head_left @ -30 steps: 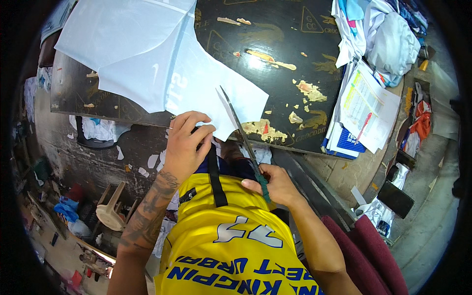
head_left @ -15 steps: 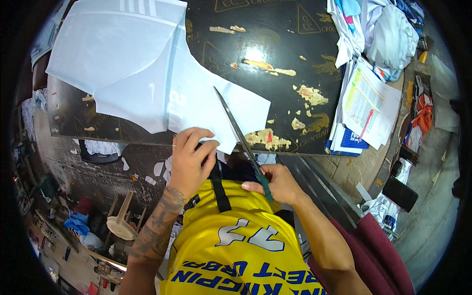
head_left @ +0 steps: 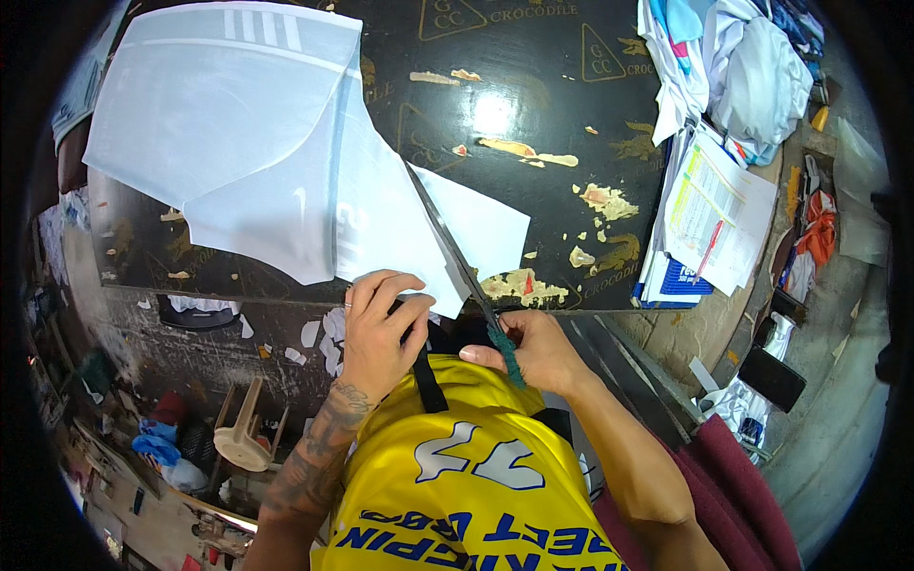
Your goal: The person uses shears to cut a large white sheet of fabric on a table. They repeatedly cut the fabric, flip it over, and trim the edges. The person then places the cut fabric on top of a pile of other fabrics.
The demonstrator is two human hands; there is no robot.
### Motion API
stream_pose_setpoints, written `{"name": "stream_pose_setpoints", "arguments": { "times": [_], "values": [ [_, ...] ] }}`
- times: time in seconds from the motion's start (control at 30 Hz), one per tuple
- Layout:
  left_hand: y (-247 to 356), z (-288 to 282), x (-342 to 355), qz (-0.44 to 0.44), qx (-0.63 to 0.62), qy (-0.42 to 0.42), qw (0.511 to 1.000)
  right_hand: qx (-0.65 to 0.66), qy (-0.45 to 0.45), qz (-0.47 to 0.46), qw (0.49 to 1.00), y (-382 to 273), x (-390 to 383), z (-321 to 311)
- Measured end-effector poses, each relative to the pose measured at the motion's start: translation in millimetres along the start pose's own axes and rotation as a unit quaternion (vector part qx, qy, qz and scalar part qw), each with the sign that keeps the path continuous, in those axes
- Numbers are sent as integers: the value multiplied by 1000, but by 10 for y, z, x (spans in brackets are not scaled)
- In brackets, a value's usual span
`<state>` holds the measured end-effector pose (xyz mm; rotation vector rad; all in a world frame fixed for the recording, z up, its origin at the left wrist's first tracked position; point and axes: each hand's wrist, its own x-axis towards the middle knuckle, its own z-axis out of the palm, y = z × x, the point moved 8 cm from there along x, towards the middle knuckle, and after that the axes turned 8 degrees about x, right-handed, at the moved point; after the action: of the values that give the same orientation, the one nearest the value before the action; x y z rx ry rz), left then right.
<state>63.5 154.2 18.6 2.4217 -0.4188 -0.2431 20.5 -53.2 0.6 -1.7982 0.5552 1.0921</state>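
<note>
The person's right hand grips a pair of long dark scissors by its green-wrapped handle, thumb on the near side. The blades slant up and leftward over the white fabric, their tip close to its far curved edge. The fabric lies spread on the dark, chipped surface, with a corner overhanging the near edge. The left hand has its fingers bent and the fingertips at that near edge, left of the blades; whether it pinches the cloth or only presses it, the picture does not tell.

The step looks like a cut across the narrow part of the fabric, with a white flap on the blades' right side; whether the flap is fully parted cannot be told. To do it well, the person would let the lower blade glide along the surface, so that the cloth is lifted as little as possible, and close the blades in 1 smooth stroke rather than several short snips. The left hand should hold the cloth flat near the line, its fingertips clear of the blades. The overhanging corner could sag and pull the line askew, so light tension there would help. The tip needs the most care, since a stroke run too far could nick the larger panel.
</note>
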Motion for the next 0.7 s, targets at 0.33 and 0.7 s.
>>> {"name": "stream_pose_setpoints", "arguments": {
  "times": [0.33, 0.7],
  "values": [
    [266, -93, 166, -19, 23, 57, 998, 37, -43, -66, 996, -102, -191, -571],
    [694, 364, 185, 12, 198, -29, 980, -246, -104, -51, 962, 82, -90, -1695]
  ]
}}
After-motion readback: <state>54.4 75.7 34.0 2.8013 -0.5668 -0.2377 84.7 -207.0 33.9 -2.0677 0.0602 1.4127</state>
